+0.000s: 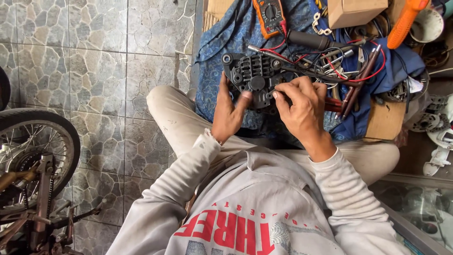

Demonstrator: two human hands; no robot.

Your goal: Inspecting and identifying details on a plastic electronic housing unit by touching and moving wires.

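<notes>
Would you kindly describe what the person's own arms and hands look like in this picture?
Both arms wear long, pale grey ribbed sleeves of a sweatshirt. The left sleeve has a frayed, torn cuff at the wrist; the right sleeve ends in a plain cuff. The left hand and right hand are bare, without gloves.

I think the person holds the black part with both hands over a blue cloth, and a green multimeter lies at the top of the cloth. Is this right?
Not quite. The multimeter is orange, not green, as the head view shows. The rest holds: the left hand and right hand both hold the black part over the blue cloth, and the multimeter lies at the top.
</notes>
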